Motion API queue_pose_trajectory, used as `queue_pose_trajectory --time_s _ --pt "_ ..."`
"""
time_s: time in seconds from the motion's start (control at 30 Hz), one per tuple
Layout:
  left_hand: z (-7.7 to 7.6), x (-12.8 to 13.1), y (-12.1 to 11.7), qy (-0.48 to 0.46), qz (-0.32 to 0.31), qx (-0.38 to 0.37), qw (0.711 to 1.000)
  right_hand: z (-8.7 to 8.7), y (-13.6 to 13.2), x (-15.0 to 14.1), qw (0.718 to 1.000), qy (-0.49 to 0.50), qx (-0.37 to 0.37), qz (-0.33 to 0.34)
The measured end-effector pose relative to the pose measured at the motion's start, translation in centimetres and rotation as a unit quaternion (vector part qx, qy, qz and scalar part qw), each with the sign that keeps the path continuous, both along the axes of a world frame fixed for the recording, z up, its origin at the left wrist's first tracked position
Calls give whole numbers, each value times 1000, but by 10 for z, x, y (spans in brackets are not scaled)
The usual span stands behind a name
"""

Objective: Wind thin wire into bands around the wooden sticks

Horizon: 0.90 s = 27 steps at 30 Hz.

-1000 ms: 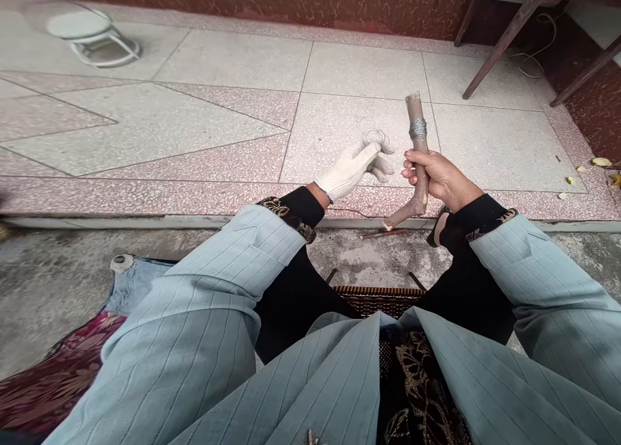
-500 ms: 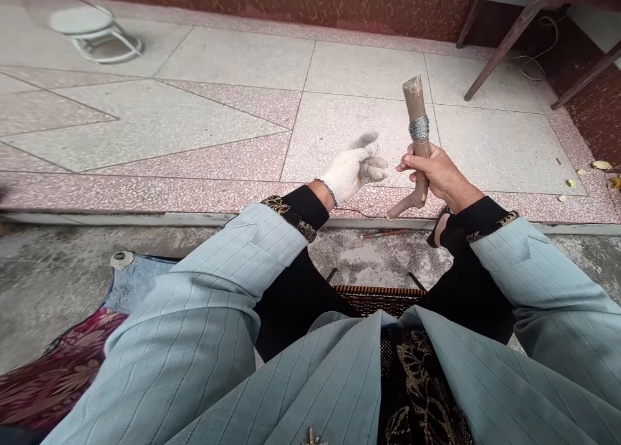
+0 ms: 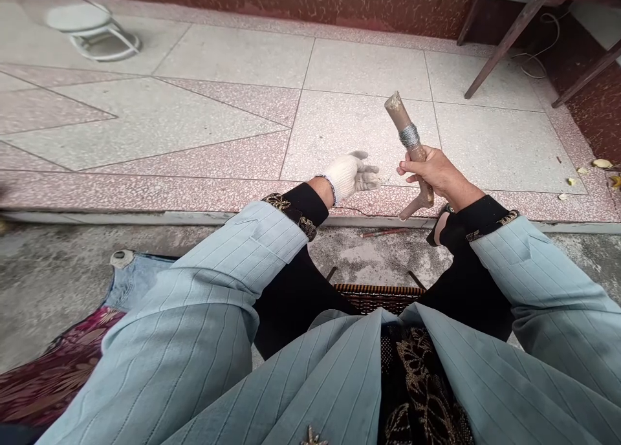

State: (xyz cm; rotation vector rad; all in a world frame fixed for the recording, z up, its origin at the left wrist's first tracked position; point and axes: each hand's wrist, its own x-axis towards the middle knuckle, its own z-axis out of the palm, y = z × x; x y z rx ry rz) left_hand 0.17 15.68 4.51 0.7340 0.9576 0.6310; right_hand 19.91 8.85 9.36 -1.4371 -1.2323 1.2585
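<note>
My right hand (image 3: 441,172), bare, is closed around the middle of a thick forked wooden stick (image 3: 398,112). The stick leans up and to the left, its cut end on top and its short branch pointing down left. Silver wire (image 3: 409,135) is wound in a tight band around it, just above my fingers. My left hand (image 3: 347,175) wears a white knitted glove with greyish fingertips. It is held apart from the stick, to its left, with thumb and fingers apart. Whether any thin wire lies in the glove cannot be made out.
A raised tiled step (image 3: 233,173) runs across in front of me. A white stool (image 3: 92,28) stands far left, and dark table legs (image 3: 509,41) at the back right. A thin reddish rod (image 3: 383,233) lies below the step. Peel-like scraps (image 3: 601,164) lie far right.
The stick has tipped its top to the left and down in my right hand. My gloved left hand has turned, and the thin wire loops seen at its fingers no longer show.
</note>
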Motion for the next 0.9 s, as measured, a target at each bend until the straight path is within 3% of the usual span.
queue_pose_trajectory --time_s 0.1,0.23,0.4,0.63,0.73,0.9 --pt "-1 -2 3 -1 20 -1 1000 -1 2 5 1000 13 -7 9" --pt "2 -2 4 9 -13 6 1000 5 1 10 992 123 -22 34" --pt "2 -2 4 39 -51 18 998 19 0 13 990 134 6 -36" --pt "-7 -3 8 -58 -109 63 990 26 5 29 983 141 48 -105" --pt "2 -3 2 -95 -102 96 986 25 6 33 981 156 54 -107" --pt "23 -4 -11 -126 -162 119 971 25 9 37 973 185 67 -121"
